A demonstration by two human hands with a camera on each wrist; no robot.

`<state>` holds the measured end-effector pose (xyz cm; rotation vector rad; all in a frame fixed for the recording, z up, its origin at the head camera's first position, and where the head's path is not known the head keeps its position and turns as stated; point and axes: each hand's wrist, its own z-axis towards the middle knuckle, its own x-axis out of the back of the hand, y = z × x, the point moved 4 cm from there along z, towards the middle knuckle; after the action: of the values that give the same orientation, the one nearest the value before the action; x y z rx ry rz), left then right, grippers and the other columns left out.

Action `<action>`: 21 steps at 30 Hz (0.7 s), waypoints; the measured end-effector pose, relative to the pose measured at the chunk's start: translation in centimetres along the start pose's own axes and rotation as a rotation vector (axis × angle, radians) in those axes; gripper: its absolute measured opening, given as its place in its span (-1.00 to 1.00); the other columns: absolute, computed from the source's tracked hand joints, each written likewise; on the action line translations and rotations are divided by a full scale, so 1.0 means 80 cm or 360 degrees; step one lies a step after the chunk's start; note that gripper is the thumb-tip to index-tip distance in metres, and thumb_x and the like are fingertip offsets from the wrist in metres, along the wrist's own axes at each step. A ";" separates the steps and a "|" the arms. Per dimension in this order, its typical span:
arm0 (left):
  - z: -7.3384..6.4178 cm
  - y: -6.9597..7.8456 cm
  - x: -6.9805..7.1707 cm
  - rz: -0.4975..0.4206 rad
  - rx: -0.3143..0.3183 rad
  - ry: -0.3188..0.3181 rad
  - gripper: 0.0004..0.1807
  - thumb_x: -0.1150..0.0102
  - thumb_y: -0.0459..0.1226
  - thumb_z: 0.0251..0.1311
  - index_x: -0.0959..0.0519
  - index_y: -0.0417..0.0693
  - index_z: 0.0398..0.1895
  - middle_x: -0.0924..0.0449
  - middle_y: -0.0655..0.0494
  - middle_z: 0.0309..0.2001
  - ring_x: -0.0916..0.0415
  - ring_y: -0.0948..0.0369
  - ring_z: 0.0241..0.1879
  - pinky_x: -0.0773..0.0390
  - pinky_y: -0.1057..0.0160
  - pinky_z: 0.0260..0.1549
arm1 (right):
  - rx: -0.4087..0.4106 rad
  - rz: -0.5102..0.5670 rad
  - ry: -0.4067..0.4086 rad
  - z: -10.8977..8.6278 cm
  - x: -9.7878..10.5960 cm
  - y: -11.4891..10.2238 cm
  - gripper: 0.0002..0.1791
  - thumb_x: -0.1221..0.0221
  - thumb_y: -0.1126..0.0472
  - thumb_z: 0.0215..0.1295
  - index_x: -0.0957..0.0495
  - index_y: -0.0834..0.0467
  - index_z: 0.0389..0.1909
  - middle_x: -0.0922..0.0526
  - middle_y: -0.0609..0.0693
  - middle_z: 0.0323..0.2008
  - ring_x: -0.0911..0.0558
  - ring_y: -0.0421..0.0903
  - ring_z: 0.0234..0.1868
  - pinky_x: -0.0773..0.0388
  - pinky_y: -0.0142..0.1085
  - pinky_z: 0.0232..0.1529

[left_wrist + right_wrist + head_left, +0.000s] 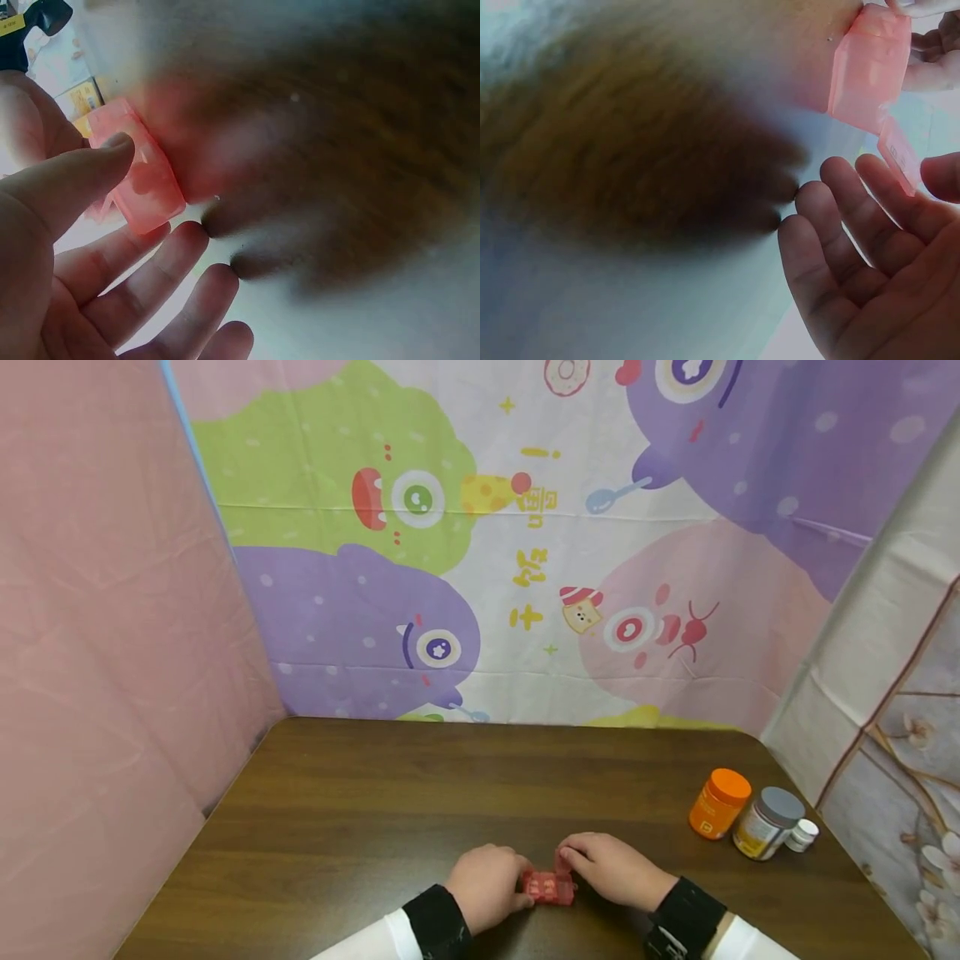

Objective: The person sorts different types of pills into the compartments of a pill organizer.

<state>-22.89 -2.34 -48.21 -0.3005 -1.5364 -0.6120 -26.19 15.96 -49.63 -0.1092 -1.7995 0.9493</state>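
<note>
A small translucent red pill box [548, 888] with compartments lies on the brown table near its front edge; pale things show inside it. My left hand [487, 885] grips the box at its left end, with the thumb [112, 154] against one side and fingertips at the other. At the right end, my right hand [618, 870] pinches a raised lid flap [900, 156] between thumb and index finger. Its other fingers are loosely extended. In the right wrist view the box body [866, 71] shows beyond that flap, partly covered by the left hand.
At the table's [375, 793] right side stand an orange jar [720, 804], a grey-lidded jar [768, 823] and a small white bottle [802, 835], close together. A cartoon-printed curtain [540, 685] hangs behind the table, a pink cloth [135, 652] on its left.
</note>
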 end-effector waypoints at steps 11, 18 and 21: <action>-0.001 0.003 -0.003 -0.0057 0.0011 0.0021 -0.58 -0.49 0.06 -0.03 -0.70 0.10 -0.14 -0.60 0.28 -0.39 -0.46 0.29 -0.44 -0.47 0.24 -0.46 | -0.0020 -0.0014 0.0026 -0.005 0.001 0.005 -0.74 0.00 -0.01 0.53 -0.64 -0.03 -0.12 -0.62 -0.27 -0.27 -0.58 -0.25 -0.21 -0.54 -0.11 -0.14; -0.011 -0.001 0.004 -0.0076 0.0062 0.0007 -0.44 -0.31 0.22 0.10 -0.63 0.15 0.08 -0.66 0.24 -0.21 -0.55 0.25 -0.32 -0.53 0.13 -0.35 | -0.0064 -0.0062 0.0139 -0.021 0.009 -0.002 -0.54 -0.06 -0.18 0.45 -0.56 0.07 0.10 -0.63 -0.16 -0.10 -0.60 -0.19 -0.12 -0.57 -0.09 -0.09; -0.027 -0.010 0.013 -0.0075 0.0121 0.0035 -0.32 -0.18 0.32 0.14 -0.57 0.16 0.21 -0.65 0.17 -0.03 -0.59 0.14 -0.11 -0.54 0.00 -0.16 | -0.0093 -0.0144 0.0327 -0.038 0.026 -0.008 -0.50 -0.09 -0.21 0.41 -0.54 0.06 0.14 -0.62 -0.08 -0.01 -0.61 -0.12 -0.04 -0.57 -0.05 -0.04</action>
<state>-21.61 -4.35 -47.39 -0.1994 -1.5454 -0.5903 -24.35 18.19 -47.27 -0.1548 -1.6290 0.7923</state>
